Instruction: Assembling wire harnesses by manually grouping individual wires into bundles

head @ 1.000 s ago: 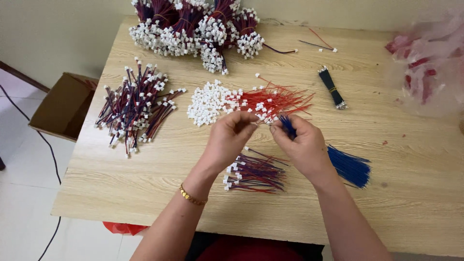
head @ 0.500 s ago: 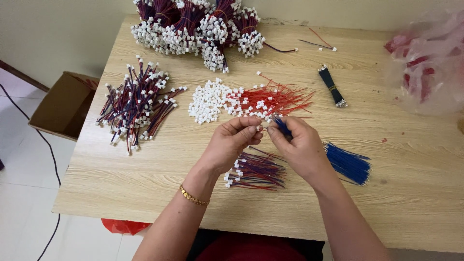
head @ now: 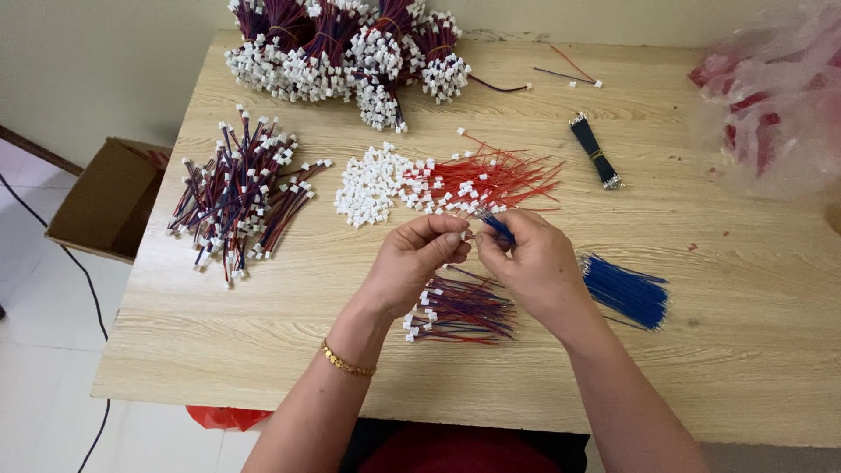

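Both hands meet above the middle of the wooden table (head: pixel 718 289). My left hand (head: pixel 416 263) pinches a small white connector at its fingertips. My right hand (head: pixel 530 263) grips a short blue wire (head: pixel 498 228) whose end touches that connector. Just beyond the fingers lie a heap of loose white connectors (head: pixel 368 182) and a spread of red wires (head: pixel 499 178) with white ends. Below the hands rests a small bundle of red-and-blue wires with connectors (head: pixel 460 308). A bunch of blue wires (head: pixel 626 291) lies to the right of my right wrist.
A larger pile of finished wired connectors (head: pixel 241 193) sits at the left. Tied bundles (head: pixel 342 48) fill the far edge. A black tied bundle (head: pixel 596 151) and a plastic bag (head: pixel 775 96) are at the right. An open cardboard box (head: pixel 105 197) stands on the floor left.
My hands have stayed together over the small bundle, shifting slightly toward the table's near side, while the fingers work the blue wire and connector. Nothing else has moved.
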